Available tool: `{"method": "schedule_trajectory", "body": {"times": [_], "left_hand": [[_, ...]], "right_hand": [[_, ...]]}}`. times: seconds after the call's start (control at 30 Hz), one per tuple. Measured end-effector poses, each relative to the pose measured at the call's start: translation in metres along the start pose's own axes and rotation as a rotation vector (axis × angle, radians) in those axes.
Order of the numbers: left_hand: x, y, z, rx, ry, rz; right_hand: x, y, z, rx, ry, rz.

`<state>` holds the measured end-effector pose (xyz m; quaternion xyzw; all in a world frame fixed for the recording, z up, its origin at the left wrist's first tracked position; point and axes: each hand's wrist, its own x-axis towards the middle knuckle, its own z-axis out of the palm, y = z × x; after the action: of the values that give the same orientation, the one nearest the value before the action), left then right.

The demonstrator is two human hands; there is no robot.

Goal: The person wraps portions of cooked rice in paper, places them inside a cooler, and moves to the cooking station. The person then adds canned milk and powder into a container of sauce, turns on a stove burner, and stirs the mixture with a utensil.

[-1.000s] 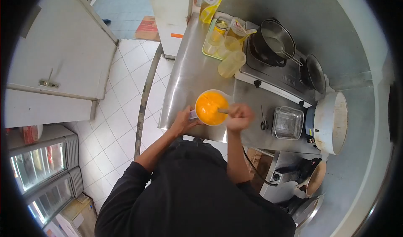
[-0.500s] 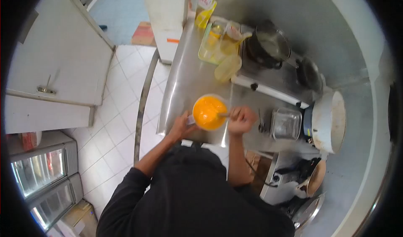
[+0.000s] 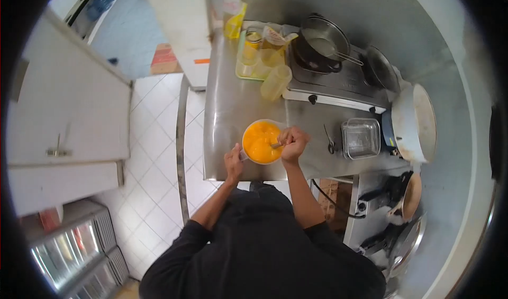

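Observation:
A round white jug full of bright orange liquid stands near the front edge of the steel counter. My left hand is closed around the jug's handle at its lower left. Over the right side of the rim, my right hand grips a spoon-like utensil. The utensil's lower end is sunk in the orange liquid, so its exact kind is hidden.
A tray holds yellow containers and a can; a translucent cup lies beside it. A pot sits on the gas stove. Scissors, a glass dish and a large white pot are to the right.
The camera view has shifted, moving the counter items slightly in the picture. My right hand has turned and come closer over the jug, with the utensil at a different angle in the liquid.

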<state>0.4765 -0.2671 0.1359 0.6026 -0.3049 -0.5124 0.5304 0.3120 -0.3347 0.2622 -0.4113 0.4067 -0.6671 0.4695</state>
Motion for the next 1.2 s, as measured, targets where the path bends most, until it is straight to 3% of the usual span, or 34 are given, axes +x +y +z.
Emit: {"method": "schedule_trajectory", "body": {"times": [0.07,0.17,0.27,0.37,0.47,0.53,0.6,0.63,0.73,0.83,0.93,1.0,1.13,1.2], "left_hand": [[0.005,-0.012,0.009,-0.009,0.099,0.070],[0.011,-0.014,0.013,-0.098,0.077,0.306],[0.021,-0.011,0.017,-0.179,0.105,0.080],[0.036,-0.020,0.009,-0.240,-0.030,0.139],[0.028,0.021,0.013,-0.179,-0.100,0.038],[0.018,0.048,0.020,0.191,-0.088,0.418],[0.009,0.050,0.044,0.214,-0.087,0.532],[0.004,0.046,0.055,0.085,-0.082,0.427],[-0.026,0.103,0.096,0.061,-0.367,0.130],[-0.053,0.107,0.154,0.206,-0.495,0.224],[-0.101,0.108,0.228,0.186,-0.677,0.450],[-0.127,0.092,0.290,0.078,-0.613,0.167],[-0.227,0.121,0.402,-0.193,-0.787,-0.174],[-0.252,0.101,0.459,-0.142,-0.814,-0.007]], "right_hand": [[0.006,-0.008,0.004,-0.005,0.031,-0.044],[-0.006,-0.025,0.008,0.027,0.077,-0.070],[-0.014,-0.022,0.016,0.037,0.088,-0.085],[-0.016,-0.027,0.022,0.063,0.103,-0.099],[-0.023,-0.048,0.018,0.116,0.130,-0.124],[-0.030,-0.071,0.013,0.109,0.167,-0.170],[-0.041,-0.105,0.007,0.020,0.230,-0.255],[-0.046,-0.127,0.003,-0.005,0.269,-0.248],[-0.061,-0.189,-0.024,-0.044,0.372,-0.274],[-0.079,-0.234,-0.074,0.050,0.391,-0.420],[-0.097,-0.274,-0.136,0.008,0.458,-0.581],[-0.109,-0.299,-0.181,-0.033,0.539,-0.576],[-0.122,-0.351,-0.277,-0.145,0.635,-0.611],[-0.123,-0.378,-0.322,-0.206,0.662,-0.648]]}}
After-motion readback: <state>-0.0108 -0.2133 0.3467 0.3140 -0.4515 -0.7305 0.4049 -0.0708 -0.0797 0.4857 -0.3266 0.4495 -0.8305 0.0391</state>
